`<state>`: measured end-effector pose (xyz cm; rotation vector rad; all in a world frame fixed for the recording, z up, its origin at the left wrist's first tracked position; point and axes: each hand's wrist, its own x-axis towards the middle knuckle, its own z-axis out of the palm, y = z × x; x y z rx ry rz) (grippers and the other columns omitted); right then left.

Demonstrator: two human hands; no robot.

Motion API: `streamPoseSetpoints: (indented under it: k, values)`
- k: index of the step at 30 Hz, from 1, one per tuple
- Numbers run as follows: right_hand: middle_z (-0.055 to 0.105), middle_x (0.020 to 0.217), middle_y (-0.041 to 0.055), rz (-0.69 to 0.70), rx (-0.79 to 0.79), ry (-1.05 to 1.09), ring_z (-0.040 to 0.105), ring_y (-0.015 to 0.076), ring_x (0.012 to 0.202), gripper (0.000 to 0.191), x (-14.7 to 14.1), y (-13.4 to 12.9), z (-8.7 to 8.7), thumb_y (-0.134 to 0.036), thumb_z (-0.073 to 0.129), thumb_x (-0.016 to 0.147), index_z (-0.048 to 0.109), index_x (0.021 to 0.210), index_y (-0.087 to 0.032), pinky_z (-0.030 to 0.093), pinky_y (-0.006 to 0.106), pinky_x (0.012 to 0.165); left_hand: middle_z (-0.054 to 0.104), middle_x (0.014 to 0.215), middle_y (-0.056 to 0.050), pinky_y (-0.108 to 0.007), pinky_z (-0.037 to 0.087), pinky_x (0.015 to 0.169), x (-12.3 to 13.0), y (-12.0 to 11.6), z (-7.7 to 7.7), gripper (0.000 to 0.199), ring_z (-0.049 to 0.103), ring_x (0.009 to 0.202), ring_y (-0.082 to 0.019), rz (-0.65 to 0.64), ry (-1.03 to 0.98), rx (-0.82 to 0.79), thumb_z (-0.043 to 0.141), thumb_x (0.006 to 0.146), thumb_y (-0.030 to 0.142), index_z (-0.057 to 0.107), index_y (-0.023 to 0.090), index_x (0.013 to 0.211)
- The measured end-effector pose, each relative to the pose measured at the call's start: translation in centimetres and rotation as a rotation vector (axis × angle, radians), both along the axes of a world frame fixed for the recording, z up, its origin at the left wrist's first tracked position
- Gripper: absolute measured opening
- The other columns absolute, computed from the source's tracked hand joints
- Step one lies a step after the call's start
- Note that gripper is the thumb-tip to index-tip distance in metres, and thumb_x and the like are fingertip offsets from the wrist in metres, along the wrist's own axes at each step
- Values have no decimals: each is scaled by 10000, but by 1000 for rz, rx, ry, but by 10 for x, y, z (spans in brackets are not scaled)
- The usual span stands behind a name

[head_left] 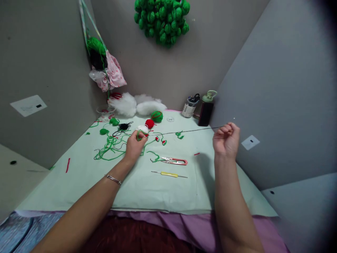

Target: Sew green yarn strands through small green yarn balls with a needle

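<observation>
My left hand [134, 144] is closed in a pinch on a small green-and-red crochet piece [142, 134], partly covered by the fingers. From there a dark thread [189, 131] runs taut to the right, up to my right hand [226, 141], raised with its fingers closed on the thread's end. Whether a needle is in those fingers I cannot make out. Just behind the left hand lie a white yarn ball [143, 128] and a red yarn ball [150, 123]. Two small red-and-green crochet pieces [160, 141] rest between the hands on the table.
Orange-handled thread snips [175, 161] and a yellow-gripped crochet hook [169, 174] lie in front. Tangled green yarn [109, 151] spreads leftward. White stuffing [126, 105], a pen holder [189, 108] and a bottle [206, 111] stand at the back. Partitions enclose the table [163, 196].
</observation>
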<state>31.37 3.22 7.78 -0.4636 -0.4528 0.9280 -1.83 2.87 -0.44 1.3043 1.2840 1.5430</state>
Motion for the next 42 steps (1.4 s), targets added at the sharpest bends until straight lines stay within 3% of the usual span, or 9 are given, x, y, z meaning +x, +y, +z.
streamPoseSetpoints:
  k: [4,7,11,15,26,30,33,38,42]
  values:
    - [516,572,-100,11,-90,-255,499,28,472,171,-26,3,-13,-178,733,755,642,899,-185,411,116,455,571,789,32,-307,546,888,4,-5,4,237,608,766,-125,-202,-365,-124,775,696,298,587,182,779]
    - [558,617,-73,173,-187,-511,528,57,516,289,-59,1,-30,-250,774,723,688,995,-206,423,156,480,607,804,19,-314,564,928,8,-12,8,291,657,808,-129,-354,-535,-219,841,682,280,613,170,827]
    - [618,704,-12,469,-263,-856,587,111,661,298,-104,-12,-51,-405,763,781,733,958,-166,488,239,625,636,834,12,-320,565,965,14,-19,10,286,695,865,-143,-490,-599,-261,856,696,218,622,165,851]
    - [648,800,7,552,-162,-1090,560,117,704,270,-128,-23,-58,-417,783,775,729,850,-164,479,269,698,676,896,-8,-342,555,963,17,-23,10,296,687,838,-140,-561,-505,-277,851,708,232,602,154,848]
    - [598,696,-16,566,-142,-1112,524,118,663,339,-126,-28,-52,-484,777,782,660,793,-165,435,265,664,638,829,14,-348,525,894,21,-26,4,270,642,777,-126,-634,-336,-259,830,708,263,611,160,827]
    - [568,659,-22,578,-133,-1151,496,113,637,360,-124,-27,-53,-505,750,809,640,758,-166,401,263,635,661,1008,-22,-336,527,910,18,-24,6,327,659,873,-141,-546,-350,-230,833,706,269,642,163,949]
    - [571,670,-19,602,-134,-1196,482,109,626,352,-123,-27,-55,-498,748,812,649,781,-161,373,259,605,670,1017,-39,-321,532,888,16,-23,10,322,653,885,-147,-470,-352,-221,805,741,309,638,161,973]
    - [575,689,-15,563,-124,-1296,457,108,618,322,-123,-26,-61,-478,729,826,673,797,-161,352,254,579,650,915,-18,-316,538,820,17,-22,6,304,630,799,-137,-592,-285,-231,808,757,351,661,157,938]
    - [635,742,8,504,-127,-1274,516,129,672,297,-123,-25,-59,-467,723,826,696,817,-172,421,268,639,634,895,-3,-347,554,834,18,-23,4,293,638,750,-130,-589,-315,-246,827,728,319,651,158,898]
